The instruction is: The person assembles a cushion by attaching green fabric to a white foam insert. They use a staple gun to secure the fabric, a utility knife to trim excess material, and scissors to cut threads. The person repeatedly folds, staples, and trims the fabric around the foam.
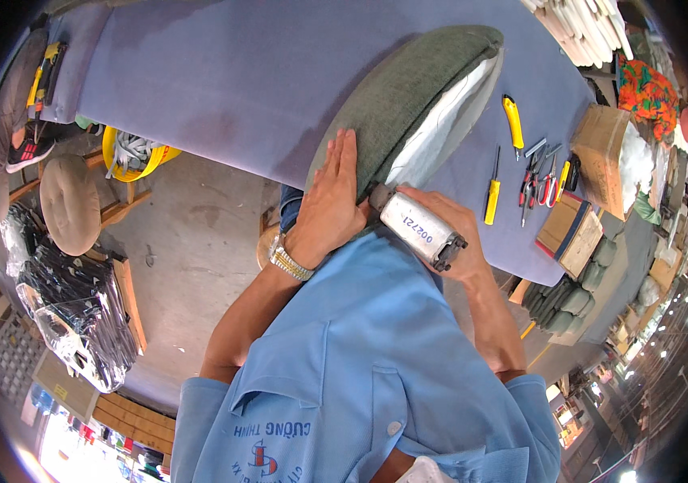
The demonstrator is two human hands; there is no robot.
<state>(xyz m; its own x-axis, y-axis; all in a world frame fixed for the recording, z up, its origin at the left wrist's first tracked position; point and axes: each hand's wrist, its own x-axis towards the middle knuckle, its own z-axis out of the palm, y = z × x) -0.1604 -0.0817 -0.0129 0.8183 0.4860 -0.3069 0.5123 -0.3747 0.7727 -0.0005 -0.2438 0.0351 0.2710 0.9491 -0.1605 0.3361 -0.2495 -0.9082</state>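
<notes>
A dark green upholstered cushion (408,92) stands tilted on its edge at the near side of the table, against my body. White lining (448,113) shows along its right-hand, open-looking side. My left hand (329,193) lies flat on the green fabric near the lower end, fingers stretched out together. In my right hand (463,221) is a silver staple gun (416,224) with black end parts, its nose close to the cushion's lower edge. The hand covers its handle, and whether the nose touches the fabric I cannot tell.
On the grey-purple padded table (223,72) to the right lie a yellow utility knife (513,121), a yellow-handled screwdriver (493,197), several pliers (530,181) and a cardboard box (601,153). A yellow bucket (150,167) and a round beige seat (70,205) stand left. Another person's shoe (31,153) shows far left.
</notes>
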